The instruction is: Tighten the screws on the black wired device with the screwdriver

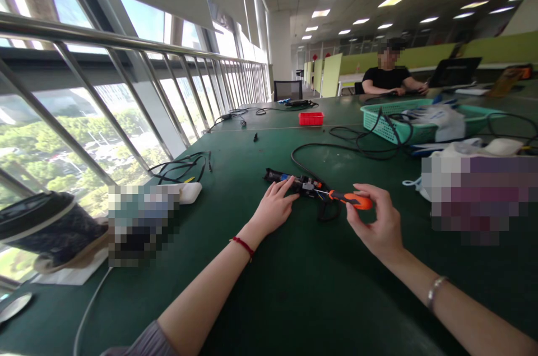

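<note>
A black corded device (pixel 278 176) lies on the green table, its inner parts and thin wires exposed near the middle. My left hand (pixel 275 204) is on it, the fingers laid over its near side and top and the thumb hidden. In my right hand (pixel 380 224) the handle of an orange and black screwdriver (pixel 352 199) is pinched between thumb and fingers. The screwdriver's shaft points left into the exposed parts; whether its tip sits on a screw is too small to tell.
A red bin (pixel 311 119) stands beyond the device. To the right are a teal basket (pixel 389 126) and white plastic bags; black cables (pixel 323 144) cross the table. At left stand a dark cup (pixel 46 232) and a metal railing. A person (pixel 389 78) sits across the table.
</note>
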Demonstrator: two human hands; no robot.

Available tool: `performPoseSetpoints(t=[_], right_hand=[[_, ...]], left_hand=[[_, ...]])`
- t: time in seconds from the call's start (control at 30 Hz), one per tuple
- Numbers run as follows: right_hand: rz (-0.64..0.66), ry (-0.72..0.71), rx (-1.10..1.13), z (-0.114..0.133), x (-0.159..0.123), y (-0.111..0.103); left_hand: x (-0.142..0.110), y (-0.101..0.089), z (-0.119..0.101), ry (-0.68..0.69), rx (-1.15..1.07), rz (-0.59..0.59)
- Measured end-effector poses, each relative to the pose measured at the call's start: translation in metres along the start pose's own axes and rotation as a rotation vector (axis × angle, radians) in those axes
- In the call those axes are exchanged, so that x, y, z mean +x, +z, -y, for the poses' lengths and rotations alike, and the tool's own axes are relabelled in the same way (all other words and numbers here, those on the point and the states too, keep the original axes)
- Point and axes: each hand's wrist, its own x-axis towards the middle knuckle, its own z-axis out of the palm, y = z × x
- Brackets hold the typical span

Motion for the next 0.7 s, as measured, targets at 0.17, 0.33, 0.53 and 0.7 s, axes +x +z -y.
performPoseSetpoints(t=[0.17,0.33,0.53,0.7], right_hand=[[0.077,0.053,0.003,0.0033,0.0006,-0.0023],[-0.026,0.009,0.023,-0.0004,-0.002,0.0013],[0.054,0.013,-0.007,0.0006,-0.0011,-0.0019],[-0.001,-0.002,0.008,0.0012,-0.0007,0.0]], left_hand=[[0.0003,-0.0025,-0.0008,-0.007,0.001,0.015],[0.0005,-0.0015,-0.0006,-0.003,0.002,0.003],[0.0,-0.0026,-0.0018,-0.006,-0.002,0.004],[0.0003,-0.0038,-0.0018,-0.003,0.008,0.015]])
